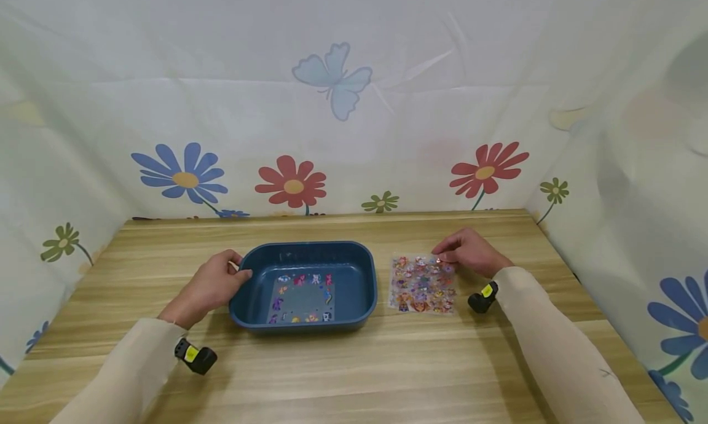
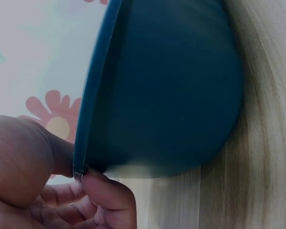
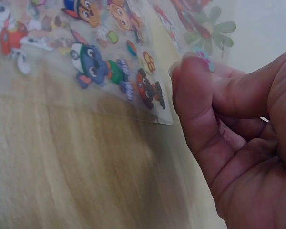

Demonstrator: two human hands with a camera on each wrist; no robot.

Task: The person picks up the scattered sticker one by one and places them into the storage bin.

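A dark blue rectangular basin (image 1: pixel 354 292) stands on the wooden table, its rim pinched at the left end between the thumb and fingers of my left hand (image 1: pixel 212 284). In the left wrist view the basin's side wall (image 2: pixel 167 90) fills most of the picture. Flat on the basin floor lies a clear sticker sheet (image 1: pixel 303 298) with small ponies round its border. Right of the basin is another clear sticker sheet (image 1: pixel 421 284), crowded with cartoon dogs. My right hand (image 1: pixel 470 252) pinches its far right edge between thumb and forefinger; the sheet (image 3: pixel 100 71) stands tilted off the table in the right wrist view.
Under everything is a wood-grain table (image 1: pixel 354 381). A pale curtain (image 1: pixel 415 141) with printed flowers and a butterfly rises behind its back edge and along both sides. Each sleeve carries a small black wrist camera (image 1: pixel 482 297).
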